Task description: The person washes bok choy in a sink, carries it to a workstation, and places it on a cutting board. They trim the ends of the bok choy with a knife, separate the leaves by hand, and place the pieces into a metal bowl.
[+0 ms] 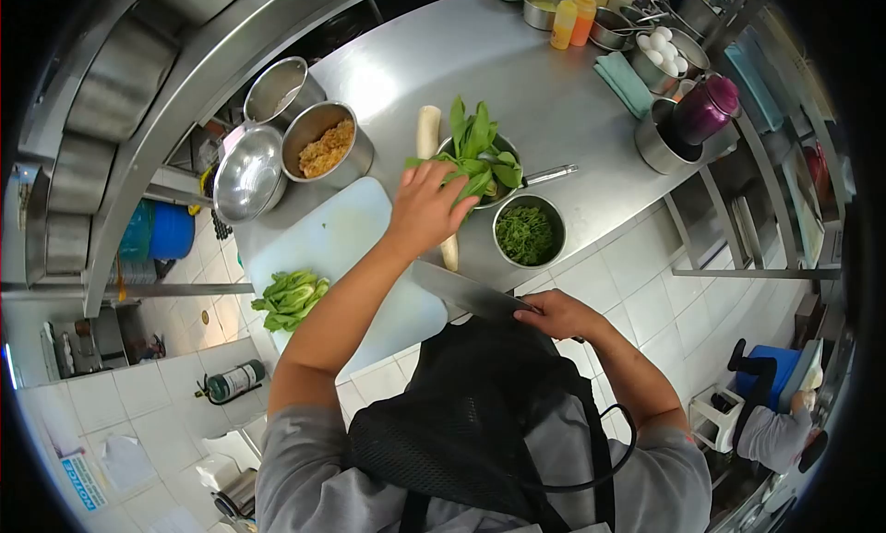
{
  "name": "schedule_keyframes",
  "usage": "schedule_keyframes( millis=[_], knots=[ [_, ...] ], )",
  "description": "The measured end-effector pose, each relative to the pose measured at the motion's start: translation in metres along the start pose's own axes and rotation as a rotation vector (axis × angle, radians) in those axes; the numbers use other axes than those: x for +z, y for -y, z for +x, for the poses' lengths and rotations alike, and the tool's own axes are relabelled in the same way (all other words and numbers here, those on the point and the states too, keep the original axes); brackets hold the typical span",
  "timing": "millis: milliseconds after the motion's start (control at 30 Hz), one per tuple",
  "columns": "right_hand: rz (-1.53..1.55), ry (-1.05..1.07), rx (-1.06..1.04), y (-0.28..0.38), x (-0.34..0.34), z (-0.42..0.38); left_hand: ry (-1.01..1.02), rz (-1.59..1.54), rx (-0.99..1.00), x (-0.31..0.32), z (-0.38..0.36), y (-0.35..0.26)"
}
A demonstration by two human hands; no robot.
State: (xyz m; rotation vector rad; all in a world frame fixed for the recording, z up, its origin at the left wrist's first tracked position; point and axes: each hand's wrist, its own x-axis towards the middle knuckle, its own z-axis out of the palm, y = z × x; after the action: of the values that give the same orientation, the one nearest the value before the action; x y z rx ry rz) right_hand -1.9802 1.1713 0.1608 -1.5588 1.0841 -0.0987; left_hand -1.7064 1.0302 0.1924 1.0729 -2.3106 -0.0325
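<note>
Touching leafy greens piled in a handled saucepan on the steel bench, a person's left hand shows a grip that cannot be judged closed or apart.
The right hand's grip is clamped on a knife; nearby, one pot holds chopped greens, another brown crumbly food.

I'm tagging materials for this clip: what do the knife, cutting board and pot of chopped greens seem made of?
Knife: likely steel, its broad blade grey with a soft sheen.
Cutting board: probably plastic, being pale, smooth and grainless.
Pot of chopped greens: metal, perhaps stainless steel, given its shiny silvery rim.
</note>
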Motion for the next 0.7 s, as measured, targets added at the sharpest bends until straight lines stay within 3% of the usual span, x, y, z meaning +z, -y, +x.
schedule_keyframes(
  millis=[100, 167, 233, 367, 433, 500, 567, 633, 700],
  knots=[
    [-0.002, -0.007, -0.044, -0.004, -0.001, 0.002, 0.083, 0.098, 0.025, 0.031, 0.029, 0.007],
    [0.012, -0.012, -0.095, -0.009, 0.000, 0.003, 0.454, 0.237, 0.009, 0.044, 0.041, 0.018],
    [-0.021, -0.010, -0.107, -0.009, -0.003, 0.003, 0.498, 0.202, -0.006, 0.052, 0.051, 0.025],
    [-0.074, 0.005, -0.176, -0.012, -0.005, 0.003, 0.421, -0.075, -0.122, 0.048, 0.065, 0.047],
    [-0.061, 0.001, -0.182, -0.010, -0.008, 0.003, 0.415, -0.343, -0.340, 0.031, 0.078, 0.050],
    [-0.054, 0.007, -0.191, -0.011, -0.008, 0.004, 0.347, -0.268, -0.292, 0.018, 0.087, 0.042],
    [-0.066, 0.007, -0.185, -0.014, -0.006, 0.007, -0.042, 0.321, 0.068, 0.013, 0.089, 0.028],
    [-0.060, 0.000, -0.191, -0.011, -0.006, 0.008, 0.061, 0.344, 0.150, 0.017, 0.077, 0.021],
    [-0.049, -0.008, -0.188, -0.011, -0.003, 0.008, 0.566, 0.130, 0.226, 0.024, 0.063, 0.012]
  ],
)
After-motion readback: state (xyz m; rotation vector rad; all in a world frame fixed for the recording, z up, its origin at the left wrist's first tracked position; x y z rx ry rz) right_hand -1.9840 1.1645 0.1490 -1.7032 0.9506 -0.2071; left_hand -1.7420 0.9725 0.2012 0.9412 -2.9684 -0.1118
